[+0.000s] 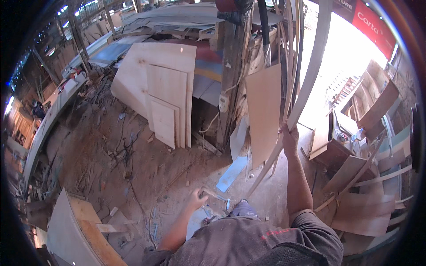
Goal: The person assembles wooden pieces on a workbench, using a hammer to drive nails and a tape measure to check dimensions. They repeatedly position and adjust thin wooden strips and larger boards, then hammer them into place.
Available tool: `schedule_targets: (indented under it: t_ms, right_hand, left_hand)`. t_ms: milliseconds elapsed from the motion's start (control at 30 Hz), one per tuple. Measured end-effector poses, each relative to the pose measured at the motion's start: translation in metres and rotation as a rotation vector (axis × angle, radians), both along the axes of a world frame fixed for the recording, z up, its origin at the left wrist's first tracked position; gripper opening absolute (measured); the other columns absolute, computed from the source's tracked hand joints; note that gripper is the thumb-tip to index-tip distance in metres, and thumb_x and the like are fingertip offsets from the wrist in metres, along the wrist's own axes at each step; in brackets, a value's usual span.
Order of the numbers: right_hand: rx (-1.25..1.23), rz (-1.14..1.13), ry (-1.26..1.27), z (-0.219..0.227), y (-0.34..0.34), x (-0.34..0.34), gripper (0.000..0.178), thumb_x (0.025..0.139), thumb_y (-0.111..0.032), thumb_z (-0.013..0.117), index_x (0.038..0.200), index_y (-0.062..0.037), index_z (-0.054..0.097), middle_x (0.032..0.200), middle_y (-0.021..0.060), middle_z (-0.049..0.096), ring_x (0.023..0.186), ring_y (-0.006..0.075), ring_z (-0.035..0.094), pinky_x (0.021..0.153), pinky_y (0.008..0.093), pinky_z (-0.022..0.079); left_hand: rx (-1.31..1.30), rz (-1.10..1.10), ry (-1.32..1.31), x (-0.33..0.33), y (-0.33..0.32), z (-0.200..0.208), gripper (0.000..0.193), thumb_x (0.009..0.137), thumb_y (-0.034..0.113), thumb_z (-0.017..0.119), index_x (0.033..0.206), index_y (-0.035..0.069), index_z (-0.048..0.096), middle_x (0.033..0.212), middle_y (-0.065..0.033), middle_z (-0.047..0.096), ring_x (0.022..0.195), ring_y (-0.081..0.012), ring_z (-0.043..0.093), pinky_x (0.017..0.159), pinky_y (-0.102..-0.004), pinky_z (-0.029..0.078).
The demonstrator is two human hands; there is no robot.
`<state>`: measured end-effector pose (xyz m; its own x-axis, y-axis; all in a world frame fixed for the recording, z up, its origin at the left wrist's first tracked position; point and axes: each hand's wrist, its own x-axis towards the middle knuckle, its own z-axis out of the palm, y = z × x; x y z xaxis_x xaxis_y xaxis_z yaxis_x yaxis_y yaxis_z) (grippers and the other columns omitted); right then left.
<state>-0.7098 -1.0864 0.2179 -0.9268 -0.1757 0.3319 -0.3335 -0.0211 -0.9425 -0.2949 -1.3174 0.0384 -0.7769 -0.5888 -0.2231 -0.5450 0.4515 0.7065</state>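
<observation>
My right hand (289,136), arm stretched forward, is closed round a long pale wooden strip (309,82). The strip leans, its lower end down by the floor near my foot and its upper part running out past the top edge. My left hand (196,199) is held low in front of me with its fingers curled. A short tan piece (213,193) shows at that fist, too small to name. Beside the strip, a tall light-brown panel (264,113) stands upright, and a light-blue flat piece (232,174) lies on the floor.
Several pale plywood sheets (171,88) lean on a stack ahead, left of a wooden post (230,84). Open wooden cabinet frames (368,97) and offcuts crowd the right. A board piece (80,221) stands at the lower left. Scraps litter the dirt floor (102,150).
</observation>
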Motion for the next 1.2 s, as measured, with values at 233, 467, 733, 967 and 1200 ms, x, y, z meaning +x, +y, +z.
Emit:
schedule_targets:
  t_ms: [233, 467, 733, 967, 1200]
  right_hand:
    - [0.223, -0.183, 0.102, -0.099, 0.020, -0.168, 0.021, 0.101, -0.024, 0.063, 0.115, -0.0088, 0.061, 0.087, -0.0015, 0.060, 0.078, 0.0086, 0.057, 0.073, 0.0272, 0.048]
    - [0.351, -0.121, 0.057, -0.123, -0.053, -0.201, 0.026, 0.099, -0.026, 0.061, 0.112, -0.0040, 0.056, 0.094, 0.0159, 0.060, 0.091, 0.0321, 0.060, 0.082, 0.0445, 0.047]
    - [0.380, -0.062, -0.094, -0.178, -0.052, -0.245, 0.033, 0.098, -0.022, 0.062, 0.120, -0.0002, 0.051, 0.113, 0.0242, 0.055, 0.107, 0.0411, 0.056, 0.093, 0.0485, 0.044]
    - [0.412, -0.015, 0.084, -0.158, -0.052, -0.236, 0.034, 0.099, -0.011, 0.059, 0.124, 0.0036, 0.041, 0.110, 0.0254, 0.051, 0.106, 0.0411, 0.054, 0.091, 0.0498, 0.043]
    - [0.411, -0.012, 0.130, -0.154, -0.039, -0.245, 0.035, 0.099, -0.015, 0.060, 0.124, 0.0016, 0.041, 0.109, 0.0237, 0.052, 0.104, 0.0421, 0.057, 0.089, 0.0501, 0.045]
  left_hand:
    - [0.163, -0.020, -0.447, 0.047, 0.000, -0.139, 0.060, 0.078, 0.044, 0.079, 0.117, 0.000, 0.070, 0.097, -0.0191, 0.074, 0.091, -0.0295, 0.072, 0.081, -0.0400, 0.055]
    - [0.296, 0.204, -0.596, 0.078, 0.037, -0.171, 0.080, 0.074, 0.063, 0.072, 0.120, -0.003, 0.068, 0.122, -0.0267, 0.068, 0.118, -0.0392, 0.064, 0.099, -0.0442, 0.050]
    - [0.224, 0.545, -0.419, 0.007, 0.099, -0.124, 0.070, 0.075, 0.062, 0.074, 0.097, -0.004, 0.074, 0.098, -0.0244, 0.074, 0.090, -0.0350, 0.072, 0.077, -0.0425, 0.054]
    - [0.198, 0.292, -0.314, -0.014, 0.106, -0.095, 0.061, 0.078, 0.065, 0.071, 0.078, 0.004, 0.075, 0.076, -0.0178, 0.071, 0.075, -0.0331, 0.071, 0.069, -0.0438, 0.053]
    - [0.259, 0.363, -0.395, -0.058, 0.050, -0.117, 0.059, 0.080, 0.063, 0.068, 0.076, 0.004, 0.072, 0.072, -0.0173, 0.068, 0.071, -0.0325, 0.068, 0.066, -0.0449, 0.051]
